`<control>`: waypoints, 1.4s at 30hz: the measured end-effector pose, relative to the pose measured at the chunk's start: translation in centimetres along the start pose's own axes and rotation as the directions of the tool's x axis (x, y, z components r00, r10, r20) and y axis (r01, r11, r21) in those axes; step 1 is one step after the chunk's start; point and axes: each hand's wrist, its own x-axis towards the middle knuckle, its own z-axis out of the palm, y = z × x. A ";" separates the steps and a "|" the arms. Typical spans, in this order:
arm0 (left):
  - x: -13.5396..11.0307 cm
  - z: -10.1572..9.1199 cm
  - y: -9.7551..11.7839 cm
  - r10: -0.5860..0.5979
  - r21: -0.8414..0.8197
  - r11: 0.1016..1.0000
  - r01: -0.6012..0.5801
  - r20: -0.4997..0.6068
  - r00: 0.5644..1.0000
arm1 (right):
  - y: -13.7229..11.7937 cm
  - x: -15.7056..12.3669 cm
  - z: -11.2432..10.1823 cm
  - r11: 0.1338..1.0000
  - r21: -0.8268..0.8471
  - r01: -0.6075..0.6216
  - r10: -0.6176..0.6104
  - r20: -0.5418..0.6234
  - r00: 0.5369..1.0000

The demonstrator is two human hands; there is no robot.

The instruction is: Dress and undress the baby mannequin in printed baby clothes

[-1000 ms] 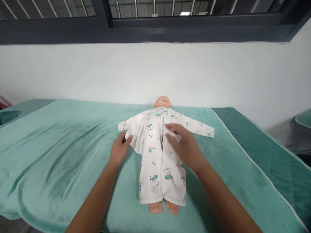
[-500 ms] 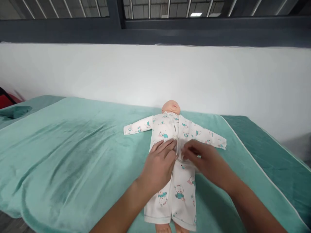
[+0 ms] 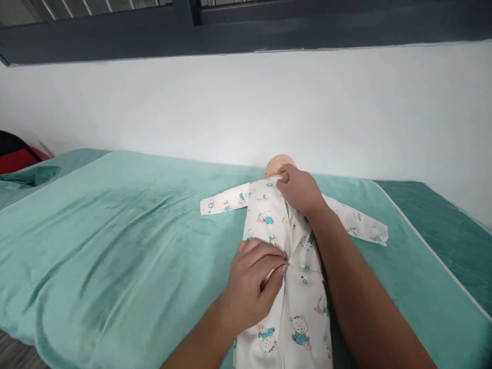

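Note:
A baby doll (image 3: 273,167) lies on its back with its sleeved arms spread out. It wears a white baby shirt (image 3: 265,205) printed with small animals, over matching pants (image 3: 300,330). At the shirt's lower front, my left hand (image 3: 253,282) pinches the edge of the front opening between thumb and fingers. My right hand (image 3: 302,189) is at the neckline, just below the doll's face, its fingers curled closed on the collar edge and covering part of it. A round button (image 3: 285,221) shows on the front opening between my hands. The doll's feet are out of view.
A light green plush blanket (image 3: 134,230) lies under the doll, with a darker green cover (image 3: 434,230) at the right. Behind stands a white wall (image 3: 192,107) below a dark window frame (image 3: 269,25). A red and black object (image 3: 15,154) is at the far left.
My right hand has moved up from the shirt's lower front to the collar. My left hand has shifted from lying on the shirt to pinching its edge. The view has tilted downward.

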 end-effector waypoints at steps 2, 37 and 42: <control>0.0 -0.1 0.1 -0.008 -0.019 1.000 0.008 -0.006 1.000 | 0.7 0.0 0.1 0.995 0.098 0.009 -0.002 -0.064 0.998; 17.3 3.0 -7.1 -0.679 -0.522 0.610 0.596 0.044 0.733 | 1.8 -0.3 -0.8 0.837 0.509 -0.200 0.299 -0.119 0.947; 16.8 3.5 -7.3 -0.665 -0.544 0.618 0.568 0.024 0.747 | 2.1 -0.5 -0.3 0.771 0.605 -0.201 0.309 -0.078 0.948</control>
